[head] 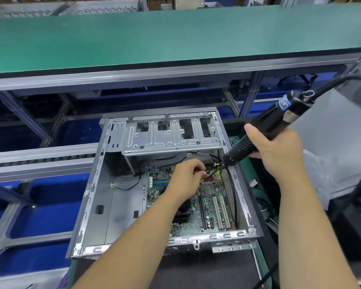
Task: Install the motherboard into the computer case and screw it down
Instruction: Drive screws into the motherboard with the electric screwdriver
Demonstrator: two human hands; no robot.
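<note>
An open metal computer case (86, 207) lies on its side in front of me. The green motherboard (208, 207) sits inside it on the right. My right hand (279, 151) grips a black electric screwdriver (265, 126), tilted down to the left, with its bit near the board's far right corner. My left hand (186, 178) reaches into the case with its fingers curled, pinching at the bit's tip; a screw there is too small to make out.
A silver drive cage (169, 134) spans the far end of the case. Black cables (233, 195) run along its right wall. A green shelf (154, 38) hangs overhead beyond. The screwdriver's cord (331, 84) arcs up right. Clear plastic wrap (321, 170) lies at right.
</note>
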